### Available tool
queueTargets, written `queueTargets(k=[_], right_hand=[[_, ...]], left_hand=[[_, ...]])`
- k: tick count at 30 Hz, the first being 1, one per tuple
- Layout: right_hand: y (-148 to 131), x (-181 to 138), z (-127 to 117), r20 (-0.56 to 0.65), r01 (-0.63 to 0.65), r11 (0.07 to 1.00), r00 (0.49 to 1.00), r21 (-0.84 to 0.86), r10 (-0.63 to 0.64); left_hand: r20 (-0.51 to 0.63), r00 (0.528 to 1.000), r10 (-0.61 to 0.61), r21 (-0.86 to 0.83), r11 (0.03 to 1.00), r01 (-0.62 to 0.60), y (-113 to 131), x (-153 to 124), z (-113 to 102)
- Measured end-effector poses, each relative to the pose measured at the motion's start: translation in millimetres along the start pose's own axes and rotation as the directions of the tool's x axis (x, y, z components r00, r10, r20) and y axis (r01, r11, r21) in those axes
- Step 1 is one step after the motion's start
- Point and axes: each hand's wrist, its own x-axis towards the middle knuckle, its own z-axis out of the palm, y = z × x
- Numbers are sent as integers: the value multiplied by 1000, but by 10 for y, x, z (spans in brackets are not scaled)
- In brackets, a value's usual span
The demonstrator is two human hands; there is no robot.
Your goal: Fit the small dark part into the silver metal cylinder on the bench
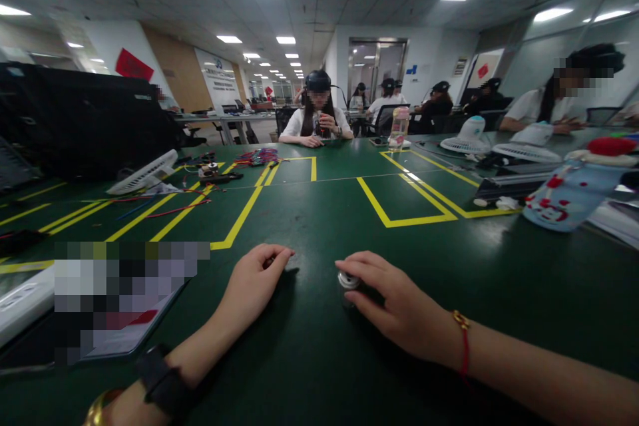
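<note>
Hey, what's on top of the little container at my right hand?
A silvery top shows on the little container. Your right hand covers part of it, so anything there stays hidden.

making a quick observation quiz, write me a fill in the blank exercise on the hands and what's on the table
The right hand is at a small jar, and its bracelet cord is ____.
The wide wristband on the arm of the left hand is ____.
The tape lines on the green table are ____.
The blue bottle stands toward the picture's ____ edge.

Missing words: red; black; yellow; right.
</note>
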Motion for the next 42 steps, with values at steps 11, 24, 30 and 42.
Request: queueTargets(k=[11,24,30,42], right_hand=[[206,-61,179,-27,-166,967,984,191,174],[159,-23,165,-36,-162,973,985,162,170],[114,-32,123,-182,-178,983,966,43,183],[145,-52,53,-190,-204,979,961,2,201]], left_hand=[[234,912,337,-192,936,-296,642,-307,122],[165,954,250,-266,943,-201,727,-310,196],[108,975,194,-215,962,-167,580,-286,265],[296,922,249,-93,968,-231,432,-246,288]])
